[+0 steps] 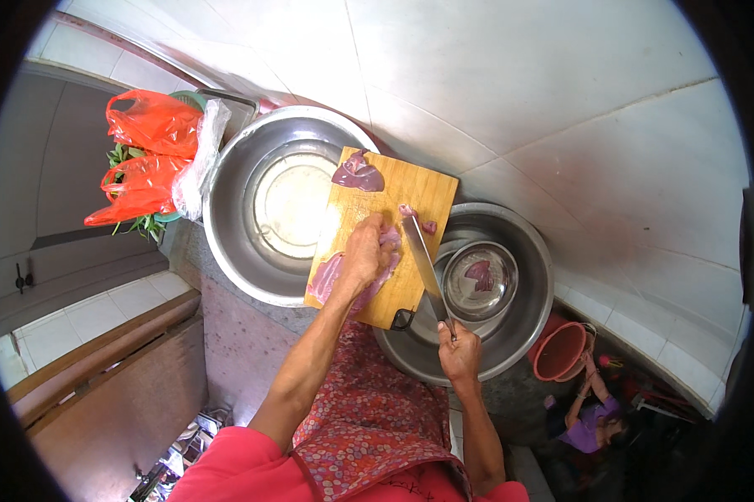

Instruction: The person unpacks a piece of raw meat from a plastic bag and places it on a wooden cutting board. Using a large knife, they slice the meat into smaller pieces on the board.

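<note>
A wooden cutting board (pixel 369 219) lies across the rims of two large metal basins. My left hand (pixel 365 248) presses closed fingers onto a slab of raw pink meat (pixel 328 274) on the board. In my right hand (pixel 459 351) is the handle of a knife (pixel 425 259), its long blade angled over the board beside the meat. Near the blade's tip are small cut bits of meat (pixel 429 227). Another dark red piece of meat (pixel 359 173) sits at the board's far end.
Beneath the board stand the left basin (pixel 226 188) and the right basin (pixel 534 309). Inside the right one, a small metal bowl (pixel 504 301) holds a dark meat piece. Red plastic bags (pixel 153 125) are at the left, a red bucket (pixel 559 351) and another person (pixel 593 425) at the lower right.
</note>
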`<state>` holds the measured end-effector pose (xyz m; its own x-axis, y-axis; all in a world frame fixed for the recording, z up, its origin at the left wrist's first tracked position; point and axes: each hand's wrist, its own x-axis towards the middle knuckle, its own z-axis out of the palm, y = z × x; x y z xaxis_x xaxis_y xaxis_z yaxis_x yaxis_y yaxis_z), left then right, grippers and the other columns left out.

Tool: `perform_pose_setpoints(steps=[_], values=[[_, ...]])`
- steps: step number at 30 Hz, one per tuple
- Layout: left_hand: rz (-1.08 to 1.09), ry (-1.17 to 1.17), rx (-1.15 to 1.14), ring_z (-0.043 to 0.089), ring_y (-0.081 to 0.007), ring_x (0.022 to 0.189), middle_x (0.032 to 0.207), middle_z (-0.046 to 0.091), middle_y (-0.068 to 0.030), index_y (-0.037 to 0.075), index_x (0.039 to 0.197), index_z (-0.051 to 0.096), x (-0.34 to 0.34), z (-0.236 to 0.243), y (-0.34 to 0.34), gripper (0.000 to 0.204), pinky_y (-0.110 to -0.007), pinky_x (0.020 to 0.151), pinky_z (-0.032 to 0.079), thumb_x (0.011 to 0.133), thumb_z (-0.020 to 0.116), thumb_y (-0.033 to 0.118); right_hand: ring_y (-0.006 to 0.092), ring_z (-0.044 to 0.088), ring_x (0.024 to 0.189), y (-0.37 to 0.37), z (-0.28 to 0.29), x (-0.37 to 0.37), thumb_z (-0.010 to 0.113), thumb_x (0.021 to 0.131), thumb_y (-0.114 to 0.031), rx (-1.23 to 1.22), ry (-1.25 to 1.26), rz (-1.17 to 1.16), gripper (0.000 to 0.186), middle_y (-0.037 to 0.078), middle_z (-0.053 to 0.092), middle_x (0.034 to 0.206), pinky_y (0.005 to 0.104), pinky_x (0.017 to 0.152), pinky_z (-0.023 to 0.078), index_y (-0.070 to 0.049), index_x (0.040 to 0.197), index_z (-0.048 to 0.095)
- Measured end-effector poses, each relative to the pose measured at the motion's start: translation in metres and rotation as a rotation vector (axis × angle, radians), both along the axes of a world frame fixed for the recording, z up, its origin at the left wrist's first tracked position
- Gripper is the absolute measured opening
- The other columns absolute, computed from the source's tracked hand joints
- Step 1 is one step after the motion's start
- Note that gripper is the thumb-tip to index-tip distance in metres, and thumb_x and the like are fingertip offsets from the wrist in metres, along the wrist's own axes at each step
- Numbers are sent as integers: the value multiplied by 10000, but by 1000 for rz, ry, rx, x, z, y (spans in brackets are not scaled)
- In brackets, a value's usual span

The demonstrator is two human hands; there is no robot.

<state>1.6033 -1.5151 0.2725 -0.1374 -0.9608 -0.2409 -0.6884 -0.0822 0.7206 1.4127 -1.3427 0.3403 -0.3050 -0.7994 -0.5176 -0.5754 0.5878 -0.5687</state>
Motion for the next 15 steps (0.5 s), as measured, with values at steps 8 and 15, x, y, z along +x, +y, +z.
perform_pose_setpoints(steps=[8, 15], values=[[189, 578, 302, 600, -143, 775, 844, 595, -38, 52, 950, 511, -2, -9, -13, 262, -292, 672, 504, 795, 688, -65, 426, 664, 746, -2, 6, -5, 620, 947, -232, -34, -2, -21, 269, 239, 670, 797, 466, 650, 496, -9, 1070, 704], [33, 27, -357, 575, -377, 994, 1048, 600, -192, -8, 1049, 628, -9, 13, 8, 290, -432, 850, 496, 761, 654, -33, 421, 675, 780, -13, 12, -7, 619, 947, -222, -23, 45, 5, 265, 238, 681, 815, 474, 686, 506, -12, 1083, 706]])
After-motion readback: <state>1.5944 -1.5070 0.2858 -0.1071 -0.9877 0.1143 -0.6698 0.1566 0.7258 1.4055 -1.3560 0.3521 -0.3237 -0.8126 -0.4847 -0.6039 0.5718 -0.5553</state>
